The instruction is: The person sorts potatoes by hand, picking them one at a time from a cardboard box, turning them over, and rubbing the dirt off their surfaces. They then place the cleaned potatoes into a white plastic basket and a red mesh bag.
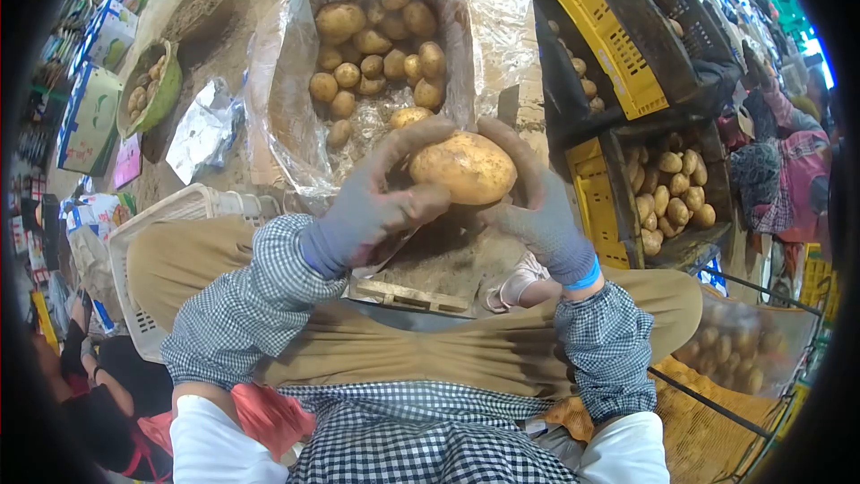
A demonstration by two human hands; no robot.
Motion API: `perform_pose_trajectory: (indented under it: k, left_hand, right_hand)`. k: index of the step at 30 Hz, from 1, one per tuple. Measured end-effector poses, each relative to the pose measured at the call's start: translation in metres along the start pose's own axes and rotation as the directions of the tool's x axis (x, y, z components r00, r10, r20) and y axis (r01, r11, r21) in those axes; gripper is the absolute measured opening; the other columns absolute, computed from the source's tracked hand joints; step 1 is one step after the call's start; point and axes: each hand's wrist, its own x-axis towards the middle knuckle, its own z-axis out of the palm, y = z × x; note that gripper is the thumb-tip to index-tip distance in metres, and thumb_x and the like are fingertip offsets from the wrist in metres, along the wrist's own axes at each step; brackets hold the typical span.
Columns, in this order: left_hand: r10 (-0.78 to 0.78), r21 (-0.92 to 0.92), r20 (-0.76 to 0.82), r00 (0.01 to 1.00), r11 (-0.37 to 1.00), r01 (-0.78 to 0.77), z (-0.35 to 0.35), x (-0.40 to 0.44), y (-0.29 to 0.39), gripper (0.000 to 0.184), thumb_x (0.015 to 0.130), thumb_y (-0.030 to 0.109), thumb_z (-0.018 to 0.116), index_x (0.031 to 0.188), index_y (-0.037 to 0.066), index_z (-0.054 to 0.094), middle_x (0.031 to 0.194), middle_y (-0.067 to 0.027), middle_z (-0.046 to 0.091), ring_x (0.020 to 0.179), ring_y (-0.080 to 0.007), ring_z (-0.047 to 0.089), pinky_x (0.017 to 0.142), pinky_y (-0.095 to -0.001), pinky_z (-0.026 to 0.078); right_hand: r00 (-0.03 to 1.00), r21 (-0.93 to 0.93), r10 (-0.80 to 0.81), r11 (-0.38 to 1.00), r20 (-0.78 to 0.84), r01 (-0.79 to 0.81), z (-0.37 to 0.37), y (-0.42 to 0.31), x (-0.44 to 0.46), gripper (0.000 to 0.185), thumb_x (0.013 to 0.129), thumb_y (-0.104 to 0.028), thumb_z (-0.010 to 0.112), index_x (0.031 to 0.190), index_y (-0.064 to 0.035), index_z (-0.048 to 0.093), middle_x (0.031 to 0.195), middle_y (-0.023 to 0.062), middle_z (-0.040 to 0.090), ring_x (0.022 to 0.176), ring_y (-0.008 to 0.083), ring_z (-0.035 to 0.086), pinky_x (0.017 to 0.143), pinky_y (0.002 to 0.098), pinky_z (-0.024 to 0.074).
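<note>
A large yellow potato sits between my two gloved hands, above the near edge of a plastic-lined box. My left hand, in a dirty grey glove, grips its left side with thumb and fingers curled. From the right, my right hand wraps round the other side; part of its fingers is hidden behind the potato. Just beyond my left fingers lies another potato in the box. Several more potatoes are heaped toward the box's far end, on a soil-covered bottom.
Yellow and black crates stand at the right, one holding potatoes. A green basket with potatoes and a brown basin are at the left. A white plastic crate is by my left knee. Other people sit at both sides.
</note>
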Motion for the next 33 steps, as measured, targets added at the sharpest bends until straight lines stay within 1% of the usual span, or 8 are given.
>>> perform_pose_trajectory:
  k: [4,6,14,16,19,26,28,33]
  left_hand:
    - [-0.082,-0.400,0.021,0.996,0.913,0.084,-0.007,0.006,-0.002,0.052,0.096,0.029,0.056,0.139,0.007,0.036,0.133,-0.0110,0.045,0.121,-0.0179,0.049,0.094,-0.0312,0.049]
    - [-0.166,-0.454,0.114,0.979,0.868,0.200,-0.011,0.002,-0.011,0.052,0.099,0.040,0.045,0.140,0.010,0.035,0.135,-0.0112,0.044,0.120,-0.0207,0.051,0.094,-0.0332,0.051]
    - [-0.238,-0.411,0.122,0.963,0.871,0.268,-0.006,0.002,-0.024,0.067,0.093,0.046,0.054,0.144,0.010,0.027,0.142,-0.0135,0.036,0.127,-0.0292,0.046,0.100,-0.0447,0.048]
    - [-0.240,-0.419,0.148,0.959,0.864,0.281,-0.006,0.003,-0.031,0.066,0.093,0.045,0.053,0.144,0.010,0.028,0.142,-0.0138,0.036,0.127,-0.0292,0.046,0.100,-0.0449,0.048]
    - [-0.235,-0.571,0.192,0.953,0.763,0.303,-0.007,0.004,-0.037,0.064,0.096,0.040,0.052,0.142,0.004,0.026,0.136,-0.0143,0.042,0.122,-0.0282,0.051,0.098,-0.0404,0.050]
    - [-0.121,-0.303,-0.010,0.993,0.946,0.112,0.002,0.004,-0.018,0.074,0.089,0.039,0.063,0.143,0.007,0.025,0.137,-0.0132,0.040,0.122,-0.0258,0.048,0.101,-0.0428,0.046]
    - [-0.020,-0.267,-0.036,0.999,0.964,0.010,0.001,0.005,-0.021,0.077,0.088,0.040,0.066,0.144,0.006,0.024,0.135,-0.0127,0.041,0.118,-0.0233,0.051,0.098,-0.0400,0.048]
    - [-0.099,-0.276,-0.117,0.988,0.959,0.063,0.007,0.003,-0.011,0.075,0.087,0.034,0.068,0.143,0.006,0.027,0.139,-0.0123,0.041,0.120,-0.0235,0.050,0.099,-0.0381,0.048]
  right_hand:
    - [0.999,-0.005,-0.049,0.999,-0.022,0.049,0.005,0.000,-0.005,0.079,0.070,-0.010,0.078,0.140,-0.0038,0.042,0.137,0.0121,0.045,0.129,0.0218,0.042,0.109,0.0341,0.0323]
    - [0.979,-0.451,-0.204,0.874,0.004,0.184,0.009,-0.001,-0.005,0.072,0.071,-0.009,0.077,0.136,-0.0045,0.047,0.134,0.0150,0.048,0.126,0.0240,0.045,0.107,0.0342,0.0344]
    - [0.975,-0.275,-0.220,0.939,-0.021,0.206,0.010,0.006,-0.003,0.044,0.084,-0.021,0.070,0.123,-0.0028,0.060,0.115,0.0114,0.058,0.102,0.0170,0.056,0.091,0.0283,0.0443]
    - [0.968,0.143,0.173,0.979,-0.180,-0.149,0.010,0.003,-0.003,0.031,0.093,-0.025,0.059,0.115,-0.0032,0.063,0.099,0.0044,0.062,0.081,0.0076,0.055,0.074,0.0211,0.0459]
    - [0.967,0.057,0.081,0.996,-0.242,-0.069,0.012,0.011,-0.004,0.033,0.100,-0.031,0.047,0.111,-0.0046,0.065,0.094,0.0003,0.064,0.069,0.0019,0.051,0.062,0.0163,0.0426]
    - [0.948,0.140,0.170,0.981,-0.269,-0.136,0.014,0.034,-0.003,0.051,0.099,-0.045,0.045,0.120,0.0001,0.058,0.114,0.0080,0.061,0.097,0.0124,0.056,0.084,0.0242,0.0455]
    - [0.964,0.480,0.200,0.872,-0.176,-0.094,0.025,0.060,-0.004,0.067,0.099,-0.054,0.035,0.129,0.0044,0.047,0.122,0.0126,0.057,0.112,0.0190,0.056,0.099,0.0329,0.0422]
    - [0.976,0.532,0.169,0.844,-0.137,-0.071,0.029,0.054,-0.003,0.067,0.096,-0.058,0.039,0.132,-0.0013,0.045,0.122,0.0099,0.057,0.111,0.0187,0.055,0.097,0.0338,0.0437]
